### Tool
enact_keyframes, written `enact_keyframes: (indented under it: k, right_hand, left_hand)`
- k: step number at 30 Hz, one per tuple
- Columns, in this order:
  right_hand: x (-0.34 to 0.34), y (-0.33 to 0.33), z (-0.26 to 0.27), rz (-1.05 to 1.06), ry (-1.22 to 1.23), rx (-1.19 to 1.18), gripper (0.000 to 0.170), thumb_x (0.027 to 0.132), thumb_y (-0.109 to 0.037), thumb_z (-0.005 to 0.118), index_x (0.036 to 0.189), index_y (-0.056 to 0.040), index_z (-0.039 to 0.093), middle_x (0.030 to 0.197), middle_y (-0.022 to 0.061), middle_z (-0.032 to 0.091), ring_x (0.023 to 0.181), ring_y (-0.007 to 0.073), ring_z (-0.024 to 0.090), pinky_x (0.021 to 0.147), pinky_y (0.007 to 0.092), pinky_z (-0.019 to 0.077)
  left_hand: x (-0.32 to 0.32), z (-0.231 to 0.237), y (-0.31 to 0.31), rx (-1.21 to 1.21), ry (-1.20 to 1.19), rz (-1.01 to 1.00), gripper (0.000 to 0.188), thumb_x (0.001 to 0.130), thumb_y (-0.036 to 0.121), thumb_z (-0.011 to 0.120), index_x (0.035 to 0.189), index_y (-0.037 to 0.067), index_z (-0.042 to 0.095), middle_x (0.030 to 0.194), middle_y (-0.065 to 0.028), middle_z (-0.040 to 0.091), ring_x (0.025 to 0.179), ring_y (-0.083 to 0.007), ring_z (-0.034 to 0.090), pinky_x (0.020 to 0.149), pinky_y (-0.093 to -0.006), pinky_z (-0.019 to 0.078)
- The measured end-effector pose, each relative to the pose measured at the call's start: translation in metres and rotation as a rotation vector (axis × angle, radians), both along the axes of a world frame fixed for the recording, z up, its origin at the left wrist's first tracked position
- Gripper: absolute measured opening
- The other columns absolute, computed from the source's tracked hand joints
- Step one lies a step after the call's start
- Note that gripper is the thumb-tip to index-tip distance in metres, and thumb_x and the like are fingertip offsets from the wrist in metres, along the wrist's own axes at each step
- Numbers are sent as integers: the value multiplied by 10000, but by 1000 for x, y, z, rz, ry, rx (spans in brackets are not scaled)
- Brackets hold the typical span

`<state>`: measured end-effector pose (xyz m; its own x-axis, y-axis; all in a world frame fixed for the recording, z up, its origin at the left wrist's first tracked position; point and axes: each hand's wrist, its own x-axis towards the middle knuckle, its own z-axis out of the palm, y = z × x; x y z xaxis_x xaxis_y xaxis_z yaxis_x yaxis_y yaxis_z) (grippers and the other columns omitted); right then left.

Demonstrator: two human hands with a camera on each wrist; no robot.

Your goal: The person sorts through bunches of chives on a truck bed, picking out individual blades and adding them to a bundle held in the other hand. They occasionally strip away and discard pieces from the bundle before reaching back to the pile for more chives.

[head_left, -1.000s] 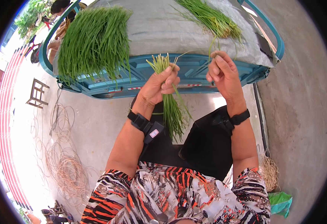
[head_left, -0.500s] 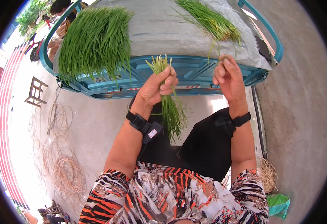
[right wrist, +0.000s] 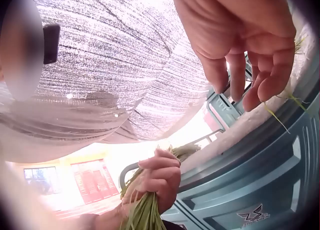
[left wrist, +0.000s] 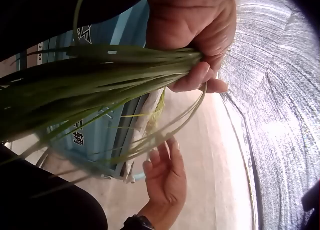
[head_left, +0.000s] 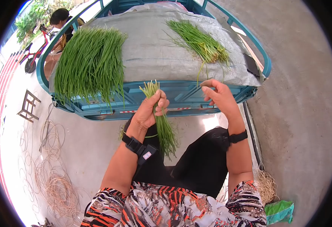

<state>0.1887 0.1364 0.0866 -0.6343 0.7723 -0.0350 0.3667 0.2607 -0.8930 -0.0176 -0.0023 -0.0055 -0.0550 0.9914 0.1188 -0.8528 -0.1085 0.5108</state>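
Observation:
The left hand (head_left: 149,108) grips a bunch of long green stalks (head_left: 165,132) near their pale cut ends, which point up, while the leaves hang down over the lap. In the left wrist view the fingers of that hand (left wrist: 192,35) wrap the stalks (left wrist: 100,85). To its right, the right hand (head_left: 222,97) hovers by the cart's edge with loosely bent fingers and nothing visible in them; the right wrist view shows this hand (right wrist: 245,40) also without a stalk. A smaller pile of stalks (head_left: 202,41) lies just beyond it on the grey sheet (head_left: 147,53).
A large green pile (head_left: 90,62) covers the sheet's left side, on a blue cart (head_left: 132,99). A dark flat object (head_left: 251,65) lies at the right. Around are a stool (head_left: 29,106), coiled strands (head_left: 58,189), a green bag (head_left: 279,212) and another person (head_left: 60,22).
The head view has shifted, so the cart and both hands sit lower in it. The right hand's fingers, earlier pinched together near a thin strand, have loosened and turned toward the left.

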Motion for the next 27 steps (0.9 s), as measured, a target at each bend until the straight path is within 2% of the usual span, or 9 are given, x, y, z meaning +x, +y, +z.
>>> enact_keyframes:
  k: [2, 5, 8, 11, 14, 17, 20, 23, 27]
  right_hand:
    - [-5, 15, 10, -31, -92, 95, 266, 824, -220, 608, 1011, -33, 628, 933, 39, 644, 664, 104, 591, 563, 263, 474]
    - [-19, 47, 12, -58, -177, 347, 256, 806, -219, 605, 978, -33, 641, 959, 85, 646, 708, 184, 623, 629, 329, 495]
    - [-43, 76, 1, -202, -328, 759, 263, 801, -235, 586, 961, -36, 652, 951, 124, 635, 798, 275, 631, 709, 392, 492]
    - [-63, 103, -13, -275, -381, 847, 257, 819, -259, 564, 956, -65, 663, 937, 123, 624, 874, 322, 617, 747, 439, 480]
    - [-76, 110, -18, -353, -624, 909, 225, 818, -247, 557, 960, -116, 674, 929, 107, 622, 875, 311, 624, 743, 455, 479]
    - [-81, 119, -28, -400, -614, 915, 220, 810, -265, 563, 935, -121, 674, 928, 106, 633, 887, 306, 625, 740, 459, 476]
    - [-80, 117, -22, -443, -437, 701, 240, 798, -278, 569, 902, -83, 663, 898, 117, 642, 879, 305, 629, 717, 443, 476]
    - [-75, 121, -21, -504, -108, 660, 265, 782, -297, 580, 862, -53, 645, 859, 117, 642, 822, 305, 623, 704, 440, 470]
    - [-62, 113, -12, -397, 395, 320, 199, 865, -218, 572, 902, -25, 604, 816, 70, 634, 529, 146, 555, 491, 295, 450]
  left_hand:
    - [1, -2, 3, 1, -13, -3, 234, 988, 264, 433, 901, 88, 560, 651, 35, 446, 596, -62, 369, 458, -171, 360]
    - [10, -2, 7, -27, -3, 27, 236, 982, 279, 445, 895, 96, 565, 650, 34, 454, 632, -95, 419, 525, -207, 409]
    - [20, 7, 6, -88, 19, 74, 238, 978, 294, 455, 897, 99, 565, 644, 27, 450, 681, -137, 481, 584, -256, 440]
    - [20, 6, 5, -33, -16, 4, 239, 982, 288, 448, 897, 98, 565, 635, 23, 440, 662, -133, 473, 567, -251, 430]
    - [20, 11, 0, -31, -15, -24, 247, 987, 286, 436, 889, 87, 546, 614, 30, 406, 604, -114, 433, 490, -225, 380]
    - [20, 17, -2, -34, -4, -29, 248, 988, 282, 435, 882, 81, 533, 607, 36, 388, 571, -93, 402, 448, -209, 340]
    - [19, 18, -4, -22, 0, -37, 247, 988, 280, 434, 880, 82, 533, 609, 39, 384, 559, -83, 394, 443, -206, 334]
    - [17, 18, -5, -7, -22, -28, 248, 989, 278, 433, 871, 82, 529, 607, 46, 375, 541, -68, 379, 436, -198, 324]
    - [11, 17, -3, -37, -64, 30, 237, 985, 261, 446, 860, 75, 523, 604, 52, 362, 513, -49, 353, 420, -187, 302]
